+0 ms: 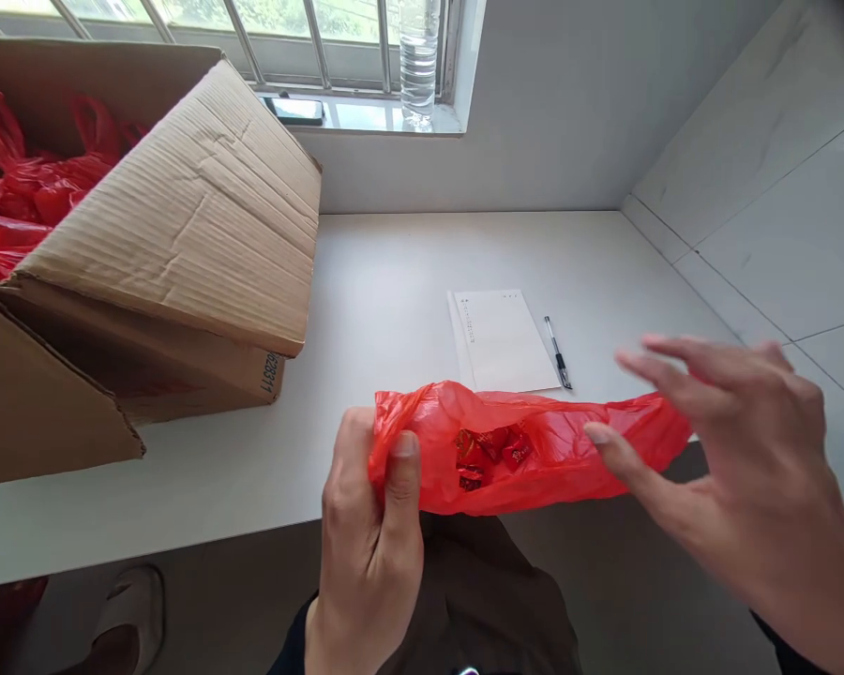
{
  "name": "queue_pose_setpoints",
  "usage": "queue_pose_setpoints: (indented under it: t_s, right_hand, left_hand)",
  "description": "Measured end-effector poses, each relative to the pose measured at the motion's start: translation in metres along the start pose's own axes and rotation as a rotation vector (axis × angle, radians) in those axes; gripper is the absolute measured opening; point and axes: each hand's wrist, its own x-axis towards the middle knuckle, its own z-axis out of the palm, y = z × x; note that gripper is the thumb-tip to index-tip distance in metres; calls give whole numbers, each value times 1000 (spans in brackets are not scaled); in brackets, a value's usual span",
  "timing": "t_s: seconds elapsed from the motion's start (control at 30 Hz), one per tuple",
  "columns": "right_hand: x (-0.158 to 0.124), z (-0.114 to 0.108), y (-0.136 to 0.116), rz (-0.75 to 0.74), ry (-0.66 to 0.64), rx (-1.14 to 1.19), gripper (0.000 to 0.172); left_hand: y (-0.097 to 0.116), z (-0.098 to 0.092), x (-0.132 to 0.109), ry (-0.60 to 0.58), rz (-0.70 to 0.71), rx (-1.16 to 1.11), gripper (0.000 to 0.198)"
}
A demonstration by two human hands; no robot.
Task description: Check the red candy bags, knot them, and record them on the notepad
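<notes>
A red plastic bag (555,422) is held in front of me over the table's near edge, its mouth spread wide. My left hand (372,534) grips the bag's left end, thumb on top of the rim. Inside lie several small red-wrapped pieces (492,452) with gold marks, which look like sweets. My right hand (738,459) is beside the bag's right end, fingers and thumb apart, slightly blurred. Its thumb tip overlaps the bag's rim; whether it touches the plastic I cannot tell.
An open cardboard box (183,206) with several red plastic bags (49,187) stands at the left. A paper pad (506,337) and a pen (558,352) lie on the white table (380,300). The windowsill holds a phone (295,111) and a clear bottle (419,66).
</notes>
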Motion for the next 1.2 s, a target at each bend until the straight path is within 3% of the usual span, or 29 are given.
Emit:
queue_pose_setpoints:
  t_s: [0.1,0.2,0.27,0.37,0.5,0.6,0.73,0.97,1.1,1.13,1.2]
  right_hand:
    - [-1,3,25,154,-84,-52,59]
    - [2,-1,27,313,-134,92,27]
    - [9,-10,14,372,-56,169,17]
    - [25,-25,-9,399,115,189,17]
    - [48,-26,-22,206,156,267,23]
    - [58,-19,-22,74,168,285,30]
    - [64,-17,-22,82,158,350,32]
    - [77,-24,-37,35,20,624,22]
    - [80,-27,-50,0,-78,837,22]
    - [79,-28,-53,-21,-94,870,23]
    - [75,-29,-55,-104,-120,917,25]
  left_hand:
    - [11,1,7,18,51,40,31]
    - [23,-1,12,-56,28,-120,31]
    - [32,-2,17,-144,67,-219,33]
    - [47,3,28,-269,60,-367,39]
    - [63,16,40,-397,-56,-243,39]
    - [67,19,39,-487,-64,-41,23]
    - [65,12,36,-624,-48,38,26]
    - [63,20,40,-584,23,43,27]
    - [69,26,30,-686,94,145,33]
    - [70,26,28,-728,120,180,31]
    - [71,27,28,-804,154,203,10]
